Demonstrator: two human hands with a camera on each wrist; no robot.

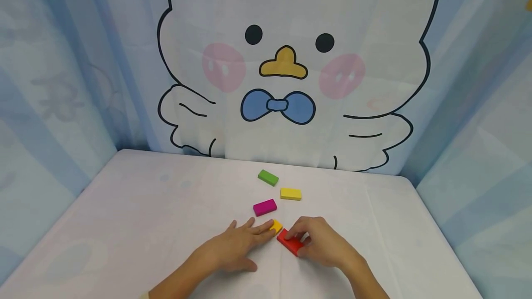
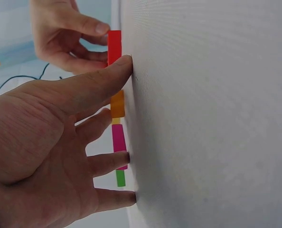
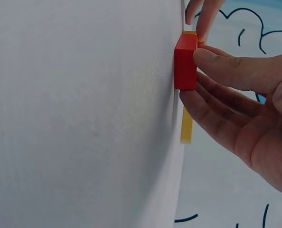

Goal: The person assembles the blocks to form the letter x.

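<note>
My right hand pinches a red block that lies flat on the white table, thumb on one side and fingers on the other. In the right wrist view the red block sits between the thumb and fingers of that hand. My left hand lies flat beside it with straight fingers, whose tips touch an orange block. The left wrist view shows the left hand pressed on the cloth, with the orange block and red block beyond it.
Farther back on the table lie a magenta block, a yellow block and a green block. A curtain with a cartoon bird closes off the back, and blue curtains hang at both sides.
</note>
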